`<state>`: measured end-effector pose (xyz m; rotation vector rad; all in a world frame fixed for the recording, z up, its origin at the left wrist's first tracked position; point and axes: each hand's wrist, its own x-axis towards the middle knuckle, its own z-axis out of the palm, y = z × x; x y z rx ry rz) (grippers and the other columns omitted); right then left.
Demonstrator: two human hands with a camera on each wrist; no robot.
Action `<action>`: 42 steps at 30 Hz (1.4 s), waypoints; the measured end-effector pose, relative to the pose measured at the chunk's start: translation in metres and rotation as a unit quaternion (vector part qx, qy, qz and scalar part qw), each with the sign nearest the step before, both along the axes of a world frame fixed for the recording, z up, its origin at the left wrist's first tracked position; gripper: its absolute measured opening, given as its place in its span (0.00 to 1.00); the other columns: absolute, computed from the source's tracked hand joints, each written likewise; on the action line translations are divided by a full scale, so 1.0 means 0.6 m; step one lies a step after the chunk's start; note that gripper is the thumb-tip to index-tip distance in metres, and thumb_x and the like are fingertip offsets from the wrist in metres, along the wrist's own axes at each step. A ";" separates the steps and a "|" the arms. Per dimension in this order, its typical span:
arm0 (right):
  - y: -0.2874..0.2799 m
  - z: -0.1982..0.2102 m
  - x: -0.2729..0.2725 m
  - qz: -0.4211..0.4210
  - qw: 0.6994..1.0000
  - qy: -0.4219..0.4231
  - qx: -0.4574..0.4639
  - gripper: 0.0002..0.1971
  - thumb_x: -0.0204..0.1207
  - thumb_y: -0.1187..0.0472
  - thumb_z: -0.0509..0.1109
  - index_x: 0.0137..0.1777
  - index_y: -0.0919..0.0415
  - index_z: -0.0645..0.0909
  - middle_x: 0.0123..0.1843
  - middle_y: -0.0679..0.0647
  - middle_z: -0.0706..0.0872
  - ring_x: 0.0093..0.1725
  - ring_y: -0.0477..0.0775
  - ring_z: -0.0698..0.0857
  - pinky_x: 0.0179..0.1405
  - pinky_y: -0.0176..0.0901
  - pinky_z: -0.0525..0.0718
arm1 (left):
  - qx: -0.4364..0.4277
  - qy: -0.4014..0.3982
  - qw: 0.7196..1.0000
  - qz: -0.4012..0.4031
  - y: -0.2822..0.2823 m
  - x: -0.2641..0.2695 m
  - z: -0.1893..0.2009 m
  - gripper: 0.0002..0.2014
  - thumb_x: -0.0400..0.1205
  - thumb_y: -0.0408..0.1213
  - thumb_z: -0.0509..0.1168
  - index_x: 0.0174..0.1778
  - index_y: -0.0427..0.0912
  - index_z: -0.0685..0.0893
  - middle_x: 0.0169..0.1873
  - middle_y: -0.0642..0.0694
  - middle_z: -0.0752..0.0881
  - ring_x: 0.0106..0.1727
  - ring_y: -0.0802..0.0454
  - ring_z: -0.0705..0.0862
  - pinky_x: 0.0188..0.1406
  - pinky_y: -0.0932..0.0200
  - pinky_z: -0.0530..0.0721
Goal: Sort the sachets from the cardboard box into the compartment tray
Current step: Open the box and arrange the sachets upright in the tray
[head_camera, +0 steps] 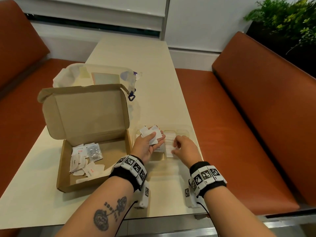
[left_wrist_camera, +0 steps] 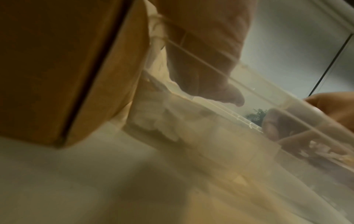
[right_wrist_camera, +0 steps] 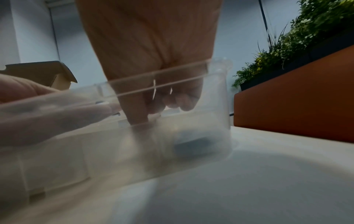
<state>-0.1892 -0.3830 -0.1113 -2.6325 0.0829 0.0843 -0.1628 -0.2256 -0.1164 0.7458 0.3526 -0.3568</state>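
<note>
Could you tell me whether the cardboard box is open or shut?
Open: the cardboard box has its lid raised upright at the back, leaving loose sachets inside exposed.

A long cream table [head_camera: 140, 69] runs away from the viewer toward a white wall with a window blind [head_camera: 95, 12]. On the table's far left part stands a clear plastic container [head_camera: 95, 76] with white cloth or bags and pale cards inside; a blue clip [head_camera: 132, 96] hangs at its right near corner. Orange-brown upholstered benches flank the table: one on its left [head_camera: 20, 103], one on its right [head_camera: 239, 127] with a tall backrest. Behind the right bench's backrest, beyond the table's far right corner, leafy green plants [head_camera: 287, 19] fill a dark planter [right_wrist_camera: 298, 60].
</note>
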 end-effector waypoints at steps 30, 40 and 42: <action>0.038 -0.007 0.005 -0.017 0.967 -0.120 0.222 0.18 0.76 0.59 0.72 0.66 0.51 0.79 0.51 0.46 0.82 0.35 0.40 0.76 0.38 0.24 0.74 | 0.082 -0.058 0.994 -0.044 -0.004 -0.010 -0.006 0.15 0.79 0.24 0.67 0.61 0.32 0.82 0.48 0.36 0.90 0.46 0.41 0.91 0.35 0.58 0.89; 0.023 -0.013 0.014 -0.061 0.937 -0.091 0.332 0.05 0.74 0.62 0.74 0.40 0.53 0.81 0.37 0.42 0.84 0.37 0.37 0.80 0.34 0.21 0.76 | 0.142 -0.042 0.989 0.000 -0.008 -0.008 0.000 0.16 0.84 0.36 0.63 0.65 0.32 0.79 0.52 0.35 0.87 0.46 0.46 0.87 0.32 0.58 0.90; 0.023 -0.010 0.012 -0.053 0.929 -0.074 0.358 0.06 0.73 0.63 0.75 0.41 0.54 0.79 0.38 0.45 0.84 0.35 0.40 0.80 0.33 0.25 0.78 | 0.154 -0.056 0.986 -0.008 -0.010 -0.010 0.002 0.16 0.84 0.34 0.62 0.66 0.33 0.80 0.55 0.34 0.86 0.47 0.46 0.87 0.33 0.58 0.90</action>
